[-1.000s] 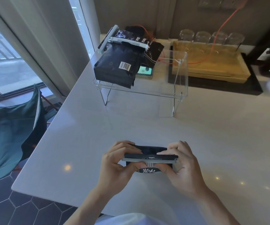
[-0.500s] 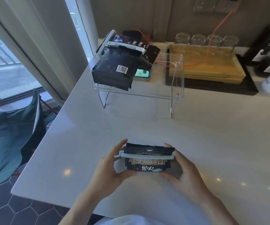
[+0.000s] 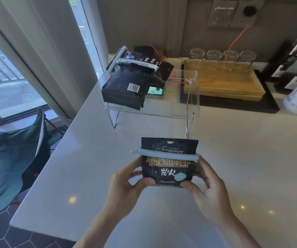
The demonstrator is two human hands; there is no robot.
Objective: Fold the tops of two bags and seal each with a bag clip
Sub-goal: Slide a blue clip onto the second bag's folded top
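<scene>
We held a small black foil coffee bag (image 3: pixel 168 162) upright above the pale stone surface (image 3: pixel 233 149), printed front toward us. A long pale blue plastic bag clip (image 3: pixel 163 154) ran across it just below the folded top. Our left hand (image 3: pixel 126 185) pinched the bag's lower left corner between thumb and fingers; our right hand (image 3: pixel 208 187) pinched the lower right corner the same way.

We judged that the clip could sit unevenly or be only partly latched, since its ends overhung both edges, and the fold might spring open once we let go. With only the bottom corners gripped, the top-heavy bag could also tip or slip onto the surface.

Compared with a second earlier, the bag had been raised and turned to face us, and our hands had shifted from pressing the clip shut to holding the base.

Farther off, a larger black bag (image 3: pixel 126 90) with a pale clip (image 3: pixel 137 62) lay on a clear acrylic stand (image 3: pixel 190 97).
</scene>
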